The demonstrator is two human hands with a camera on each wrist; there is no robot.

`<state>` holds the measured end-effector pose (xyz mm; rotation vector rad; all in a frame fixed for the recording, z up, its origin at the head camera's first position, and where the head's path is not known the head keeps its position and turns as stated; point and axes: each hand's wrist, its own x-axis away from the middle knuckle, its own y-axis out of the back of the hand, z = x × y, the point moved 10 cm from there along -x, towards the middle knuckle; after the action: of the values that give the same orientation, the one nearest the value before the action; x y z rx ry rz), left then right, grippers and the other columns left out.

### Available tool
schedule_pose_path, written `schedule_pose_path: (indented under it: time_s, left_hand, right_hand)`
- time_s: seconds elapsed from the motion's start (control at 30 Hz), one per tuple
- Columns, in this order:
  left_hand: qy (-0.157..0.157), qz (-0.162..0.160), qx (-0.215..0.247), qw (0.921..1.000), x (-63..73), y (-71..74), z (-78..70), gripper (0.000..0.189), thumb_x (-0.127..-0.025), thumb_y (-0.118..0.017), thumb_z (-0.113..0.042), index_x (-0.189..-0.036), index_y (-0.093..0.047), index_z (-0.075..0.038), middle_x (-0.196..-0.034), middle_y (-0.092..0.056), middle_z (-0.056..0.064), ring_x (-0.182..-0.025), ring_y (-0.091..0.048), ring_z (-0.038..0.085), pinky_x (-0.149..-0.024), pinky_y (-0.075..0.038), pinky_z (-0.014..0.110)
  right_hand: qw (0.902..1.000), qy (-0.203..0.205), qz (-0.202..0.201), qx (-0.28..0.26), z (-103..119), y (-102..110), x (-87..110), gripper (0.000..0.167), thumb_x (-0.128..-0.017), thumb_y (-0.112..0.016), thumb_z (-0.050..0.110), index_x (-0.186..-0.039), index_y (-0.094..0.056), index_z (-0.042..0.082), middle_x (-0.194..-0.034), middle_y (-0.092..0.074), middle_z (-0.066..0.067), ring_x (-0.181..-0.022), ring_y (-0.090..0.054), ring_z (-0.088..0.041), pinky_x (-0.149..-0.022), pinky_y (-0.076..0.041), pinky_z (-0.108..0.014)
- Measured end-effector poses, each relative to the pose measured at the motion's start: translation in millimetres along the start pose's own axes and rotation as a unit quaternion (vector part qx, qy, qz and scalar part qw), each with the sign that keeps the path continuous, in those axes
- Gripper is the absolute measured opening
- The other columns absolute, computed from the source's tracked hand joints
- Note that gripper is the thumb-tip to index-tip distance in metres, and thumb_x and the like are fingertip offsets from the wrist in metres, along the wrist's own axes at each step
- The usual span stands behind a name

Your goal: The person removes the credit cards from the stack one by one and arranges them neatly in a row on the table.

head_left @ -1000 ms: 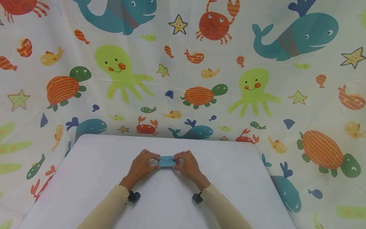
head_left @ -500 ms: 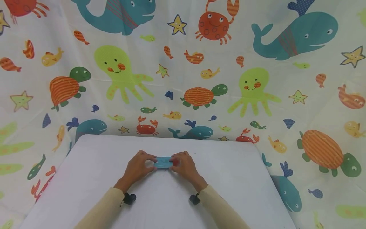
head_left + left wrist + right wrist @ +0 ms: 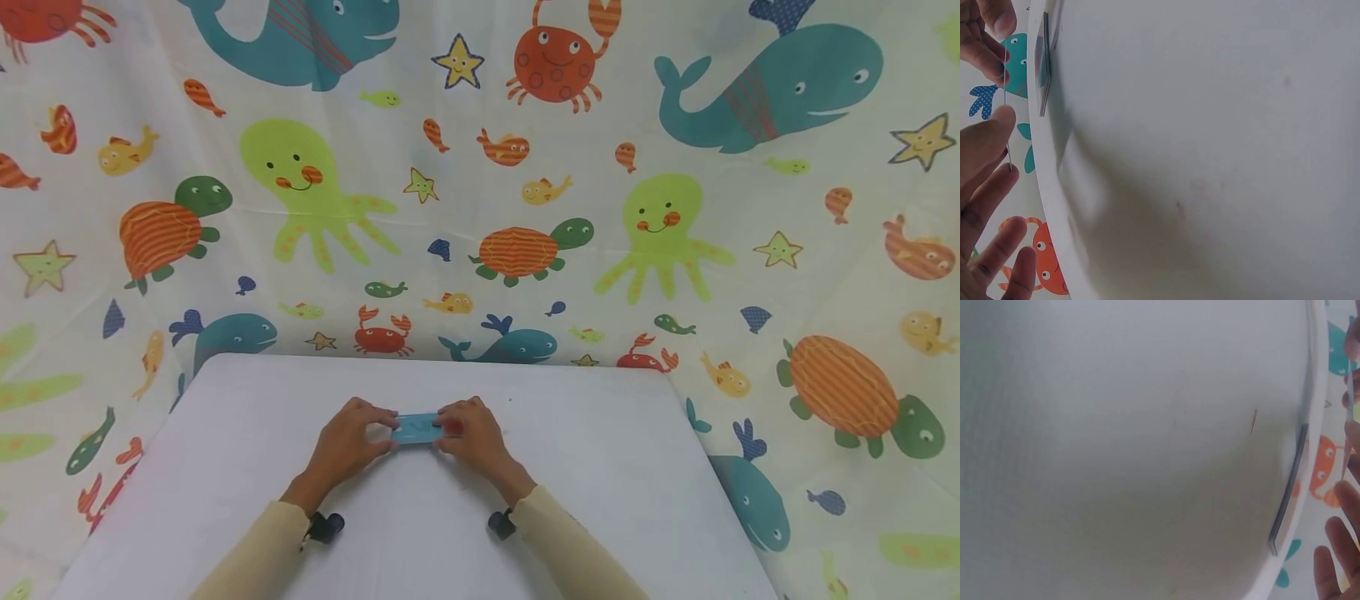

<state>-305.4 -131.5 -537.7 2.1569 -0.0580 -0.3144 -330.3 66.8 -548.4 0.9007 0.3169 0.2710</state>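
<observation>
A thin, flat light-blue card [image 3: 416, 428] is held between both hands in the middle of the head view. My left hand [image 3: 348, 442] pinches its left end between thumb and fingers. The right hand [image 3: 474, 437] pinches the other end, and a reddish patch shows between its fingers. Seen edge-on in the left wrist view, the card [image 3: 1005, 94] is a thin line, raised off the table. Below it a flat, glossy thing with a dark edge [image 3: 1048, 69] lies on the tabletop; the right wrist view shows this dark-edged thing [image 3: 1288, 494] too. I cannot pick it out in the head view.
The white table [image 3: 600, 467] runs back to a hanging cloth [image 3: 465, 183] printed with sea animals. A small black wrist camera [image 3: 326, 527] sits at the left wrist and another black camera [image 3: 501, 524] at the right wrist.
Both hands have shifted left and slightly nearer with the card between them. Their hold on its two ends looks the same.
</observation>
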Motion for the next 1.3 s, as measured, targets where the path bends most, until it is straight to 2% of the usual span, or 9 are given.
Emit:
schedule_pose_path:
  time_s: [0.27, 0.6, 0.83, 1.1, 1.3]
  left_hand:
    - [-0.001, 0.002, -0.004, 1.0000, 5.7, 3.5, 6.5, 0.030, -0.082, -0.094, -0.027, -0.111, -0.084, -0.024, -0.113, -0.078, -0.006, -0.109, -0.062, 0.019, -0.093, -0.061, 0.046]
    - [0.002, 0.005, -0.006, 1.0000, 12.5, 14.0, 11.1, 0.030, -0.081, -0.095, -0.026, -0.110, -0.084, -0.025, -0.112, -0.078, -0.005, -0.106, -0.062, 0.020, -0.090, -0.060, 0.046]
    - [0.010, 0.010, -0.006, 0.9999, 17.3, 16.0, 16.8, 0.032, -0.080, -0.095, -0.026, -0.110, -0.084, -0.023, -0.112, -0.077, -0.004, -0.104, -0.061, 0.020, -0.089, -0.059, 0.044]
    - [0.012, 0.011, -0.009, 0.9998, 22.6, 19.3, 24.1, 0.033, -0.080, -0.095, -0.026, -0.111, -0.084, -0.025, -0.109, -0.076, -0.006, -0.103, -0.060, 0.019, -0.084, -0.055, 0.036]
    - [0.013, 0.018, -0.010, 0.9997, 25.9, 21.5, 28.8, 0.034, -0.079, -0.095, -0.026, -0.112, -0.084, -0.026, -0.110, -0.076, -0.005, -0.104, -0.062, 0.021, -0.084, -0.056, 0.039]
  right_hand:
    - [0.9998, 0.006, 0.003, -0.019, 6.2, -6.0, -0.1, 0.026, -0.090, -0.086, 0.028, -0.116, -0.082, 0.026, -0.128, -0.077, 0.010, -0.111, -0.058, -0.010, -0.096, -0.054, -0.027]
    - [0.9997, 0.020, 0.000, -0.015, 16.8, -10.4, -2.0, 0.025, -0.090, -0.087, 0.029, -0.114, -0.083, 0.026, -0.126, -0.078, 0.010, -0.107, -0.058, -0.009, -0.091, -0.052, -0.024]
    - [0.9993, 0.036, 0.002, 0.001, 22.2, -17.3, -0.9, 0.027, -0.090, -0.087, 0.031, -0.115, -0.083, 0.025, -0.127, -0.077, 0.010, -0.112, -0.059, -0.010, -0.098, -0.053, -0.027]
    - [0.9992, 0.039, 0.004, 0.000, 29.9, -20.9, 1.5, 0.027, -0.089, -0.088, 0.032, -0.115, -0.083, 0.025, -0.125, -0.078, 0.010, -0.110, -0.059, -0.009, -0.096, -0.053, -0.025]
    - [0.9983, 0.059, 0.002, -0.003, 38.3, -21.2, 3.3, 0.026, -0.089, -0.088, 0.033, -0.114, -0.083, 0.024, -0.123, -0.078, 0.010, -0.108, -0.059, -0.007, -0.097, -0.050, -0.028]
